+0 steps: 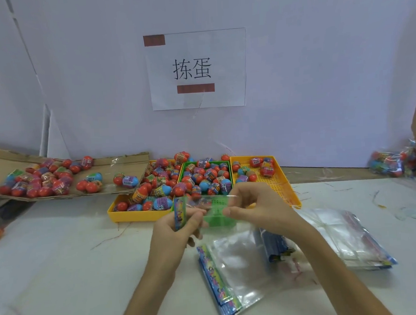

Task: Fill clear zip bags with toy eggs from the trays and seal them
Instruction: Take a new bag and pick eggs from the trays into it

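Observation:
I hold an empty clear zip bag point(205, 206) up in front of the trays. My left hand point(182, 228) grips its left end with the colourful header strip. My right hand point(256, 208) pinches its right end. Behind it stand a yellow tray point(122, 215) piled with toy eggs point(160, 184), a green tray point(185, 164) full of eggs, and a second yellow tray point(276, 180) with a few eggs at its far end.
More empty bags lie below my hands point(233, 265) and in a stack at the right point(346, 241). A cardboard sheet point(129, 162) at the left carries loose eggs. Filled bags point(394, 161) sit at the far right. A paper sign point(196, 69) hangs on the wall.

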`<state>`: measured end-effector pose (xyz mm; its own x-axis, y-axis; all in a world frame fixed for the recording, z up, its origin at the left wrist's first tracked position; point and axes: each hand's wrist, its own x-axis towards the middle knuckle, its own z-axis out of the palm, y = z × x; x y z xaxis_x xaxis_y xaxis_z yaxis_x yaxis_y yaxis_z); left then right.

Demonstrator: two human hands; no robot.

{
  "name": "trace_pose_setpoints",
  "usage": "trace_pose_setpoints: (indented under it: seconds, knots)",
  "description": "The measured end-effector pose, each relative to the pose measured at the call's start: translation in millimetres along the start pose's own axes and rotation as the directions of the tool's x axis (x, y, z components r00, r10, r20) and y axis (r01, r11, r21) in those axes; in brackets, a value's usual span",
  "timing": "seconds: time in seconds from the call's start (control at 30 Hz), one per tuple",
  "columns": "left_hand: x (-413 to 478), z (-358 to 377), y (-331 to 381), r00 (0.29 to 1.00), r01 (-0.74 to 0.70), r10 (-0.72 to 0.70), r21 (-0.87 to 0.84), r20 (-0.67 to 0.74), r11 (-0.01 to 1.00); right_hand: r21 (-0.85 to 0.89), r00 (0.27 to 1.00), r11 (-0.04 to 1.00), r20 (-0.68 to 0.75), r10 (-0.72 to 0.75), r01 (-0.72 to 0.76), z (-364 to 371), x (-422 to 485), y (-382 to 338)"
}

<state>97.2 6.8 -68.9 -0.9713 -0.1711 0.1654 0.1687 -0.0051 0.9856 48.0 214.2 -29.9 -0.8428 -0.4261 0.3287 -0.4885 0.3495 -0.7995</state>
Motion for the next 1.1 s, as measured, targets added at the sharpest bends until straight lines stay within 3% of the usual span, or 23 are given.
trace_pose_setpoints:
  seconds: [0.1, 0.3, 0.53, 0.77, 0.9, 0.97, 1.03, 1.07, 1.1]
  knots:
    - [4.2, -5.1, -2.3, 0.992, 0.019, -0.029, -0.083, -0.119, 0.996, 0.104, 0.998, 0.993, -0.030, 0.059, -0.055, -10.8, -1.4, 0.1]
    - [3.6, -2.9, -1.4, 0.988, 0.034, -0.050, -0.109, -0.143, 0.993, 0.273, 0.977, 0.955, -0.139, 0.161, -0.119, -21.1, -2.1, -3.7]
    - [3.2, -1.8, -1.1, 0.988, 0.020, -0.026, -0.045, -0.150, 0.999, 0.202, 0.967, 0.953, -0.079, 0.244, -0.224, -11.6, -1.4, 0.0]
    - [4.3, -1.6, -3.2, 0.987, 0.092, -0.092, -0.008, -0.132, 0.996, 0.424, 0.955, 0.885, -0.129, 0.267, -0.190, -6.4, -0.1, -0.3]
    - [4.8, -1.4, -6.9, 0.982, 0.071, -0.070, 0.001, -0.177, 0.997, 0.468, 0.953, 0.852, -0.065, 0.296, -0.233, 0.1, 1.0, 0.1]
    - [3.8, -1.9, -6.8, 0.945, -0.019, 0.060, 0.127, -0.322, 0.992, 0.454, 0.956, 0.858, -0.044, 0.289, -0.238, 5.0, 1.0, 0.7]
    - [2.9, -5.4, -3.1, 0.808, -0.220, 0.404, 0.416, -0.428, 0.882, 0.399, 0.957, 0.881, -0.031, 0.288, -0.252, 8.9, 1.7, 1.9]
    - [1.3, -6.0, -1.0, 0.727, -0.331, 0.564, 0.520, -0.391, 0.788, 0.368, 0.956, 0.891, -0.022, 0.292, -0.264, 10.4, 1.8, 2.3]
    - [-1.5, -5.1, -0.9, 0.692, -0.416, 0.657, 0.579, -0.299, 0.702, 0.344, 0.955, 0.898, -0.017, 0.297, -0.273, 11.4, 2.0, 2.7]
